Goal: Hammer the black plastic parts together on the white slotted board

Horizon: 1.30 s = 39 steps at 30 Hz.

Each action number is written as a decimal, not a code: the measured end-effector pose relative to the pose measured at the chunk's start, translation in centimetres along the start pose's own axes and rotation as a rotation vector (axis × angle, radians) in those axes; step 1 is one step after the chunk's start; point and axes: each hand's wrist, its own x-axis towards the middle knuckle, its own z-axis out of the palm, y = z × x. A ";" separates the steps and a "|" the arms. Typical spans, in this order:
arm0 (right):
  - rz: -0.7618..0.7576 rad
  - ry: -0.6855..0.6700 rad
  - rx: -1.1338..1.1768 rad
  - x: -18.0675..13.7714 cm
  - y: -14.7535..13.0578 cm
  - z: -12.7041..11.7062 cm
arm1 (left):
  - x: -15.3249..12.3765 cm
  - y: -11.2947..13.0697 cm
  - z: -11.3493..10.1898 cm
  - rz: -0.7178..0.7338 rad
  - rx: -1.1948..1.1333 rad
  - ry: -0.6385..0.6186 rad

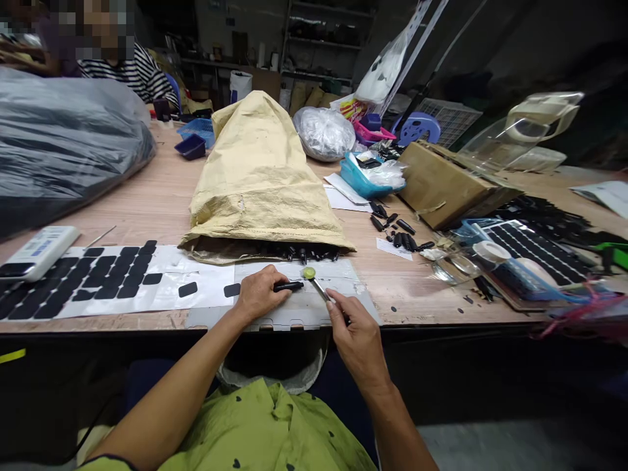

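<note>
My left hand (261, 292) is closed around a slim black tube-shaped part (288, 286), which points to the right. In my right hand (357, 330) is a small metal-handled tool with a round yellow-green head (309, 273); its kind is not clear. The head is close to the black part's right end, and I cannot tell whether they touch. Both hands are over a grey board (309, 304) at the table's front edge. Just beyond them lies a big tan sack (265, 176), its mouth facing me with black parts (303, 254) showing inside.
On the left, a white sheet (169, 261) bears rows of black rounded patches, beside a white device (42, 252). Loose black parts (392, 226), a blue basket (366, 175) and a cardboard box (446, 183) are on the right. Someone in a striped shirt (135, 75) is across the table.
</note>
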 end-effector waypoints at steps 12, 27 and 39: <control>0.157 0.179 -0.562 3.7 5.7 -0.8 | -0.1 -0.2 0.3 0.013 -0.015 -0.015; 0.080 0.337 -0.707 3.3 5.9 0.9 | -5.9 -1.4 -1.9 0.267 -0.057 -0.315; 0.087 0.343 -0.702 3.4 6.0 1.1 | -6.7 -1.5 -1.1 0.324 0.076 -0.266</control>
